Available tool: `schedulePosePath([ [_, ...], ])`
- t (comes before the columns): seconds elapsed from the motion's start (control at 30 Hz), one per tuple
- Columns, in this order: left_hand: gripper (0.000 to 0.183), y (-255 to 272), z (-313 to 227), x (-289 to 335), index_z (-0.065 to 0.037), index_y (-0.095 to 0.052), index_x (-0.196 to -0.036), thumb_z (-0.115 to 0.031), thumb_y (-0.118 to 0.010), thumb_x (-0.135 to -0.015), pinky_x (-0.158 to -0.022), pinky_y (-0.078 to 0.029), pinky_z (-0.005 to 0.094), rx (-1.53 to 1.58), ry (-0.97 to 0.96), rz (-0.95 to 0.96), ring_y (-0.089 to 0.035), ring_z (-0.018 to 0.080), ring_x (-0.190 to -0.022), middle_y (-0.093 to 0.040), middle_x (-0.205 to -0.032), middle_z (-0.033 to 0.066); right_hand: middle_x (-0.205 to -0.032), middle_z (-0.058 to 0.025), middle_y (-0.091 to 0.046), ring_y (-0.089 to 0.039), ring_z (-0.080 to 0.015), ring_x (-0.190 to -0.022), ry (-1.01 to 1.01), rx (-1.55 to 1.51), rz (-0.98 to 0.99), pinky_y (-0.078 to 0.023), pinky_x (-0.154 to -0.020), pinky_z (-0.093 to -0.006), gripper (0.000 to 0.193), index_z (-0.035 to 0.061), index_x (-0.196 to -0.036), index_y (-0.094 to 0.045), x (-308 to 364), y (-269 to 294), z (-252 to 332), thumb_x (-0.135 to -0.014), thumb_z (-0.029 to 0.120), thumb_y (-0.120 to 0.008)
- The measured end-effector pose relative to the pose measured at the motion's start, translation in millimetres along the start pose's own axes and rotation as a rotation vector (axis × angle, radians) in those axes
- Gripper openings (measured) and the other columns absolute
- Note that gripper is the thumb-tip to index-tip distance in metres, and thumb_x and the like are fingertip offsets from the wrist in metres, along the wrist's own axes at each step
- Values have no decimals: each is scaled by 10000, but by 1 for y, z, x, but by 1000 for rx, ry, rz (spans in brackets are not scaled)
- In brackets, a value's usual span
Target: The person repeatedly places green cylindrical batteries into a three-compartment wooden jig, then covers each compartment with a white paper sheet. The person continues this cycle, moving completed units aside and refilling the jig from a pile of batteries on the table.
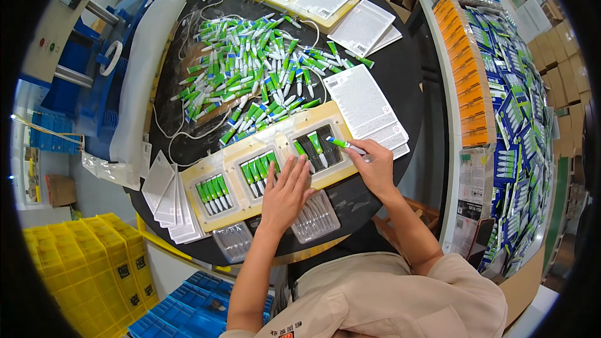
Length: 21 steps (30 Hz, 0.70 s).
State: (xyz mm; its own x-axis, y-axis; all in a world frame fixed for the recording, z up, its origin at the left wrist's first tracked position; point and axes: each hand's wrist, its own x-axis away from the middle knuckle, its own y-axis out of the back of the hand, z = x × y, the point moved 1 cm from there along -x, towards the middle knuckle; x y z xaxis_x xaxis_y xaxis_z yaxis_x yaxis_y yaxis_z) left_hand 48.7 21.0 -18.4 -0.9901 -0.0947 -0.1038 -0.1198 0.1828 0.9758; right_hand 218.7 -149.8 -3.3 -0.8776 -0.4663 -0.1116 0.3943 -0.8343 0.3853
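The left hand (285, 195) lay outstretched at the tray (282, 141)'s six o'clock; the right hand (374, 169) pinched a tube (341, 143) slack fingers risked dropping.

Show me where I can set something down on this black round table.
Bare table shows between the white rectangular cards and right rim, and between the clear plastic blister and right hand. The centre is crowded with green-and-white tubes.
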Motion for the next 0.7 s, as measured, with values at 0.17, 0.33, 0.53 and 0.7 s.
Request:
schedulePosePath([
  [0.17,727,-2,0,-13,-55,-471,-1488,-375,-708,-880,-1239,-189,549,-13,18,61,-362,250,-1487,-408,-1603,70,-908,-41,-741,-620,-73,-714,-396,-275,1,-512,-645,-241,272,-8,-1182,-726,18,14,-27,-951,137,-719],
  [0.33,700,-1,6,-17,-32,-485,-1468,-395,-688,-905,-1238,-185,555,-37,-52,26,-374,269,-1478,-436,-1575,112,-882,-81,-711,-651,-113,-720,-909,-906,42,-553,-649,-256,188,-7,-1072,-710,-17,74,-41,-952,138,-713],
  [0.53,684,-5,8,-14,-23,-483,-1449,-336,-717,-888,-1233,-207,550,11,-72,-9,-395,285,-1468,-451,-1563,118,-1264,-153,-659,-622,-254,-1169,138,-1427,-368,-473,-1063,-395,350,-41,-1289,-565,-257,237,33,-1056,220,-550],
  [0.7,709,5,0,-18,-57,-457,-1488,-342,-713,-891,-1235,-201,551,16,-49,-13,-390,276,-1471,-441,-1574,93,-1074,-83,-734,-685,-143,-918,164,-659,-319,-554,-835,-281,235,5,-1176,-688,-237,155,27,-988,128,-617],
])
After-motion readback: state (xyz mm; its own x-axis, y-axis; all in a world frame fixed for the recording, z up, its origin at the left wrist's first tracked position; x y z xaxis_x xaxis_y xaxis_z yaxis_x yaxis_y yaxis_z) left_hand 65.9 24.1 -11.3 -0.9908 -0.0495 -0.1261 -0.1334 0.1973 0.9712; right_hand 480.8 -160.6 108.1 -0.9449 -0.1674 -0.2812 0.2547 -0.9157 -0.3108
